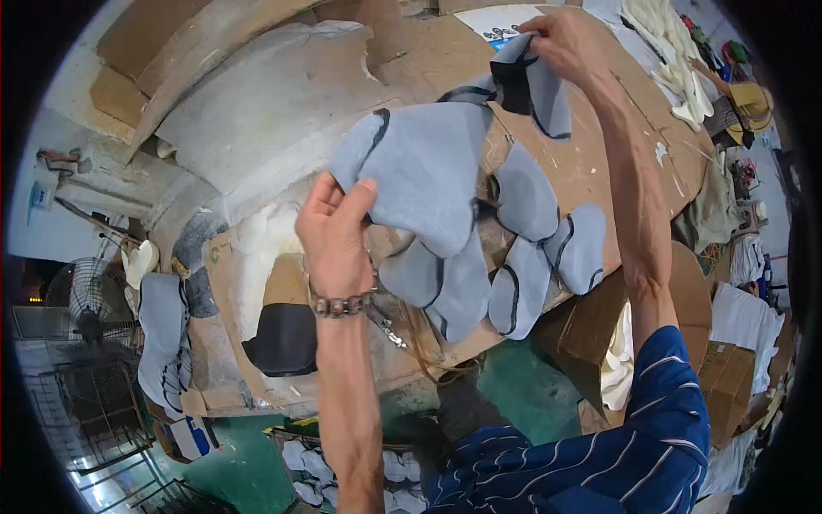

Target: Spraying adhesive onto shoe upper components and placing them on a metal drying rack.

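Taking the large grey piece (419, 163) as landmark, a wire fan (86, 295) stands well to its left, beyond the tabletop (419, 64), which is covered with cardboard. Nearer, also left and lower, a bundle of grey pieces (163, 334) with dark edging lies at the tabletop's margin. A black-and-tan piece (287, 338) lies below and left of the large grey piece. The left hand (338, 223) is closed on that piece's lower left side, thumb on top, holding it above the tabletop. Just below and to its right lie loose grey pieces (518, 287), several with dark edging. Above and to its right, the right hand (556, 47) pinches a smaller grey-and-black piece (548, 94) at its upper end; whether the two held pieces are joined, I cannot tell. An open carton (591, 334) with white pieces sits below and right. The dark edging visible on many pieces looks already done; handling of the held ones seems midway, with neither set down yet.
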`<state>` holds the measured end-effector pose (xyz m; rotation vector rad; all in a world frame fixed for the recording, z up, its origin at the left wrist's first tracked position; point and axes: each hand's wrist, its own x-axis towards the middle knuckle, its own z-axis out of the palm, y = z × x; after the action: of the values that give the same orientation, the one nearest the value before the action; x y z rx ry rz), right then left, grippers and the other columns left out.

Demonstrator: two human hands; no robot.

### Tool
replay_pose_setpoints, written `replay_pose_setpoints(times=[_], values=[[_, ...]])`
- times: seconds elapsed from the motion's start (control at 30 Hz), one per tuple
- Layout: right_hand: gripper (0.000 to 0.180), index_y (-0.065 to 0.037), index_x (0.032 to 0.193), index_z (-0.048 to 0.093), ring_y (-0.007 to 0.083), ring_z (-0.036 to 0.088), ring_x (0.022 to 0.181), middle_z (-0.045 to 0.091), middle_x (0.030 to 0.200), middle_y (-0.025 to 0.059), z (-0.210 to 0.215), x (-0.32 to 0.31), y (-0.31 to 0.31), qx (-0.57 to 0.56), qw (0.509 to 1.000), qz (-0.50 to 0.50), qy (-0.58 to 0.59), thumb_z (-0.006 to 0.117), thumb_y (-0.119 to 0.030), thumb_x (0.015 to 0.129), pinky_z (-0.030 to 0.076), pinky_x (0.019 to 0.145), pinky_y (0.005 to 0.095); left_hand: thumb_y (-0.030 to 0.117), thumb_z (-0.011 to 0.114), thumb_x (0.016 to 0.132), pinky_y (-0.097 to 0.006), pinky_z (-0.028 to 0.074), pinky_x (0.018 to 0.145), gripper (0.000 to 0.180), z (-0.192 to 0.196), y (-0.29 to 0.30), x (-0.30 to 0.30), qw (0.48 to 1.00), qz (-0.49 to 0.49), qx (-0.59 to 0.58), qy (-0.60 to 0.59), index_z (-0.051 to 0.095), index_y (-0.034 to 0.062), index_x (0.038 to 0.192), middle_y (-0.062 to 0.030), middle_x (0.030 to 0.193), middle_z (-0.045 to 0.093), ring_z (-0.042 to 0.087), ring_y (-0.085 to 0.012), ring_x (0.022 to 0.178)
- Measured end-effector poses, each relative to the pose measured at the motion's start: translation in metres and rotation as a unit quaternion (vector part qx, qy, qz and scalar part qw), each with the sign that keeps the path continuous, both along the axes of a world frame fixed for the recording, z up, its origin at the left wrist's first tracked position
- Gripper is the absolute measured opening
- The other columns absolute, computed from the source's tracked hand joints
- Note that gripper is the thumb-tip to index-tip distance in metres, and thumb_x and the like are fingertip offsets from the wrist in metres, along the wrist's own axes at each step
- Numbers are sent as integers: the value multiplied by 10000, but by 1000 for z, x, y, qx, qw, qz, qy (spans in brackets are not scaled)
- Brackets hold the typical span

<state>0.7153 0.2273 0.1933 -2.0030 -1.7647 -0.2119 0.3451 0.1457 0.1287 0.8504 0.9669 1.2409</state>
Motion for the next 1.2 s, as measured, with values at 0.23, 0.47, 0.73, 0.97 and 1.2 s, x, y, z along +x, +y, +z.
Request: replay_pose_setpoints(times=[0.23, 0.47, 0.73, 0.97, 1.2], values=[[301, -24, 1011, 789, 341, 749, 815, 731, 850, 258, 119, -46, -12, 113, 993, 17, 0, 612, -49, 768, 578, 741, 411, 59, 706, 882, -317, 511, 956, 474, 105, -2, -82, 993, -75, 66, -55, 571, -50, 1323, -99, 1212, 691, 662, -172, 1071], [306, 0, 997, 780, 302, 736, 760, 737, 846, 231, 244, -187, -60, 108, 981, 155, 43, 609, -47, 747, 566, 702, 395, 106, 701, 871, -371, 490, 1037, 612, 202, -92, -226, 987, 38, 155, 0, 492, -65, 1420, -140, 1336, 637, 635, -223, 1186], [410, 54, 1100, 723, 125, 649, 867, 711, 952, 52, 288, -377, -91, -123, 813, 567, -43, 533, 68, 736, 534, 810, 281, 134, 806, 778, -326, 489, 1024, 701, 189, -334, -441, 974, 164, 78, 136, 533, -91, 1383, -139, 1263, 683, 660, -214, 1149], [346, 0, 1186, 684, 151, 655, 992, 709, 1064, 84, 277, -581, -186, -226, 675, 697, 83, 588, -40, 856, 518, 859, 288, 158, 793, 794, -346, 481, 1037, 699, 106, -625, -509, 933, 349, 51, 68, 524, -103, 1384, -157, 1302, 664, 636, -225, 1192], [330, -7, 1175, 657, 196, 665, 983, 694, 1112, 111, 202, -806, -249, -390, 553, 736, -1, 661, 1, 846, 519, 882, 318, 80, 791, 768, -325, 513, 956, 624, -26, -906, -430, 802, 598, -10, -2, 592, -72, 1339, -109, 1234, 698, 663, -191, 1098]])
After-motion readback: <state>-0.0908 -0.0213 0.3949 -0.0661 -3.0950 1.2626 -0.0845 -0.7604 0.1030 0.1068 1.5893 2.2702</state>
